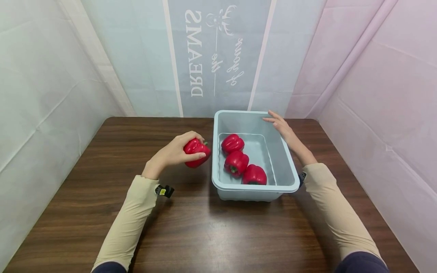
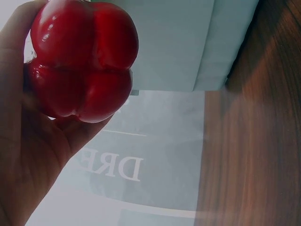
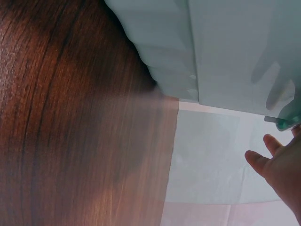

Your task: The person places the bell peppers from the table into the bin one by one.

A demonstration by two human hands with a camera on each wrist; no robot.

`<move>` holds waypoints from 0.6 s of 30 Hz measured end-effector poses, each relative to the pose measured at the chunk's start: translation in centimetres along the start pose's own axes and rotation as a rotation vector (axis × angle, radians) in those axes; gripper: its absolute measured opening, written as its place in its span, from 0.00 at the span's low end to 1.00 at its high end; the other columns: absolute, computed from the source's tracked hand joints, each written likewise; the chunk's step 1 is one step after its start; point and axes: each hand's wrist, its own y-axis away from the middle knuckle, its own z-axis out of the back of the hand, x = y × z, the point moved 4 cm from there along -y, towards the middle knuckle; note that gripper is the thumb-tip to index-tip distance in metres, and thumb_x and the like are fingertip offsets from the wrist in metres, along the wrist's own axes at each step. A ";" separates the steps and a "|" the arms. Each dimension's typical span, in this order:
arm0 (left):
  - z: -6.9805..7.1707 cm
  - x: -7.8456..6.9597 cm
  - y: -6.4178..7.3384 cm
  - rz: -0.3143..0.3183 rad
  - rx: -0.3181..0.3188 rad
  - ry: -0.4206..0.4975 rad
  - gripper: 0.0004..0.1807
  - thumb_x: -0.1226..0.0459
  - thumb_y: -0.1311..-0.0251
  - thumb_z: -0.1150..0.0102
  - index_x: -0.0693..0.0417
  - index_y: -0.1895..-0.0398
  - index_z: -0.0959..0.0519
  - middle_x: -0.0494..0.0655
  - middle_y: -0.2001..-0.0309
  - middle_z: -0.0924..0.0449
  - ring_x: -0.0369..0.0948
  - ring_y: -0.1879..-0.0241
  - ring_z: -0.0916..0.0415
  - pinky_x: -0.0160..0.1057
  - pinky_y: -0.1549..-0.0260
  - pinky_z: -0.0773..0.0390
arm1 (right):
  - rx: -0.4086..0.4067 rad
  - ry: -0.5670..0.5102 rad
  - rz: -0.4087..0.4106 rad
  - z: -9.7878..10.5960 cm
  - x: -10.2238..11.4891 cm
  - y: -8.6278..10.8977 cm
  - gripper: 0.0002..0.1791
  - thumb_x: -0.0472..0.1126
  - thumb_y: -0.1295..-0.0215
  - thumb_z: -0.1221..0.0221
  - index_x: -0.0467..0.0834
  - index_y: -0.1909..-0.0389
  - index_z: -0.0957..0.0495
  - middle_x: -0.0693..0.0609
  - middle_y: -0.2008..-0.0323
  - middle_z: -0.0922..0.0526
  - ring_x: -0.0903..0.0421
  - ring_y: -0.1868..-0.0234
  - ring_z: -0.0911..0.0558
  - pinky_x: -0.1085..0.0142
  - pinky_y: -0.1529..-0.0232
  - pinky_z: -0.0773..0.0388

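Observation:
My left hand (image 1: 175, 151) grips a red bell pepper (image 1: 194, 153) beside the left wall of a light blue plastic bin (image 1: 223, 186). In the left wrist view the pepper's lobed bottom (image 2: 82, 61) faces the camera, with thumb and fingers around its sides. Inside the bin lie three more red peppers: one at the back (image 1: 233, 144), one in the middle (image 1: 236, 163) and one near the front (image 1: 254, 175). My right hand (image 1: 283, 129) is at the bin's far right corner, fingers extended over the rim. The right wrist view shows only part of that hand (image 3: 280, 165).
The bin stands on a dark wood-grain table (image 1: 191, 235). Behind the table hangs a grey-blue cloth (image 1: 218, 57) with mirrored lettering. Pale sheets enclose the left side (image 1: 44, 94) and the right side (image 1: 385, 102).

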 end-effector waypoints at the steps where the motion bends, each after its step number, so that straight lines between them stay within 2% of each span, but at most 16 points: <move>1: 0.1 -0.1 0.0 0.002 0.000 -0.001 0.26 0.51 0.55 0.31 0.42 0.53 0.30 0.37 0.55 0.28 0.38 0.56 0.28 0.37 0.67 0.20 | 0.000 -0.002 0.002 0.0 0.0 0.0 0.23 0.35 0.30 0.62 0.31 0.38 0.37 0.41 0.28 0.55 0.43 0.28 0.58 0.36 0.37 0.51; 8: 0.6 -0.6 -0.1 0.026 -0.002 -0.003 0.28 0.51 0.58 0.29 0.42 0.53 0.30 0.37 0.54 0.28 0.39 0.55 0.29 0.38 0.67 0.20 | -0.006 -0.007 0.011 0.2 0.0 -0.1 0.23 0.36 0.30 0.62 0.31 0.38 0.37 0.41 0.29 0.54 0.43 0.28 0.58 0.36 0.37 0.53; 14: 0.8 -0.7 -0.1 0.018 -0.003 -0.004 0.27 0.51 0.57 0.30 0.43 0.53 0.30 0.38 0.53 0.28 0.39 0.55 0.29 0.38 0.67 0.20 | 0.006 -0.024 0.013 0.1 0.0 0.0 0.23 0.35 0.31 0.62 0.31 0.37 0.37 0.41 0.28 0.55 0.43 0.28 0.58 0.35 0.38 0.49; 18: 1.0 -0.7 -0.2 0.011 -0.007 0.002 0.27 0.51 0.56 0.30 0.43 0.53 0.30 0.38 0.53 0.28 0.39 0.55 0.29 0.38 0.67 0.20 | 0.009 -0.017 0.031 0.0 0.2 0.0 0.23 0.34 0.31 0.62 0.30 0.38 0.38 0.39 0.29 0.55 0.41 0.28 0.58 0.35 0.38 0.50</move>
